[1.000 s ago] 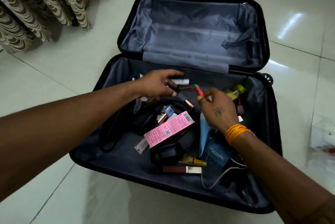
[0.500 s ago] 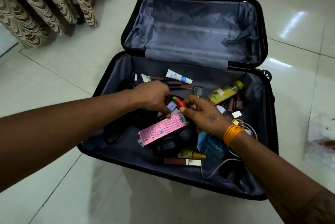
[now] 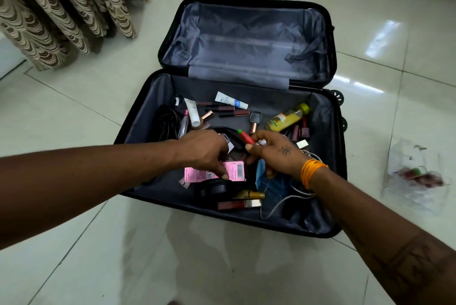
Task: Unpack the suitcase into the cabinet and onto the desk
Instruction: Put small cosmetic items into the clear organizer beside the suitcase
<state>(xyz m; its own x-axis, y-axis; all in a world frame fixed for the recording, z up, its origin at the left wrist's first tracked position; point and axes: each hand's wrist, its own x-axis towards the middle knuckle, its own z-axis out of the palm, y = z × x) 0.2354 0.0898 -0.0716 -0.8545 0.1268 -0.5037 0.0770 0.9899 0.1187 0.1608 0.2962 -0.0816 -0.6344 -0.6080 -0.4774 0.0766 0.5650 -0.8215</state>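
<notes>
Pinching the red tube [image 3: 246, 137], the right hand [image 3: 278, 154] works mid-suitcase [image 3: 138, 117]; left hand [image 3: 204, 151], fingers curled, presses the pink box [image 3: 237, 170].

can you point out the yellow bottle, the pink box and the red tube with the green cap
yellow bottle [image 3: 286, 117], head view, on its labelled body.
pink box [image 3: 197, 173], head view, on its pink face left of the left hand's fingers.
red tube with the green cap [image 3: 246, 137], head view, on its red body.
</notes>
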